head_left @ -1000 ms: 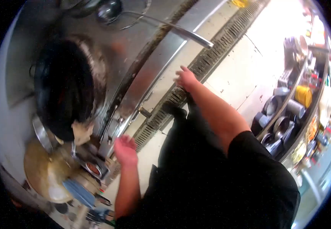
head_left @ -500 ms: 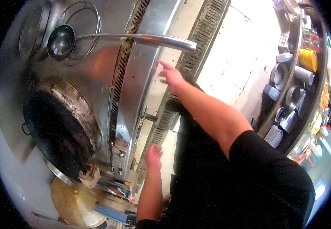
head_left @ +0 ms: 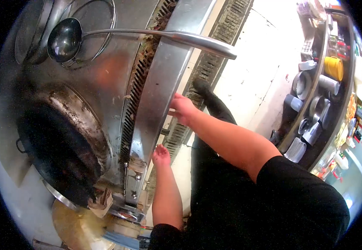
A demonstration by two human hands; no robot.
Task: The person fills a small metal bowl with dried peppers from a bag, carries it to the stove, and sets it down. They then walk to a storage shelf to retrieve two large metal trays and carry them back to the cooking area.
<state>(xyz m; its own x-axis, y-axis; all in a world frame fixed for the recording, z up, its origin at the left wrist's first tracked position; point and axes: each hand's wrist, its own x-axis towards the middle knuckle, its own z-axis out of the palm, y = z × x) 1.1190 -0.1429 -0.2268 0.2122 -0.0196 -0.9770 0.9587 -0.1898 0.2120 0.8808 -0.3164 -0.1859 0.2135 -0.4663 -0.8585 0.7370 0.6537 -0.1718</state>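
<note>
The steel wok range (head_left: 106, 79) fills most of what I see, its slotted drain grille (head_left: 137, 87) running along the inner side of the front rail (head_left: 164, 83). A big blackened wok (head_left: 60, 146) sits tilted in its burner ring, empty as far as I can tell. The long-handled ladle (head_left: 66, 38) lies across the range with its bowl over a round opening and its handle jutting past the rail toward me, probably parked there so the grip stays within reach. Behind me, shelves (head_left: 326, 96) carry steel bowls and a yellow tub (head_left: 334, 66). My right hand (head_left: 182, 109) presses against the rail's outer face, fingers loosely curled, gripping nothing. My left hand (head_left: 161, 155) hangs lower beside the rail, fingers together, empty.
</note>
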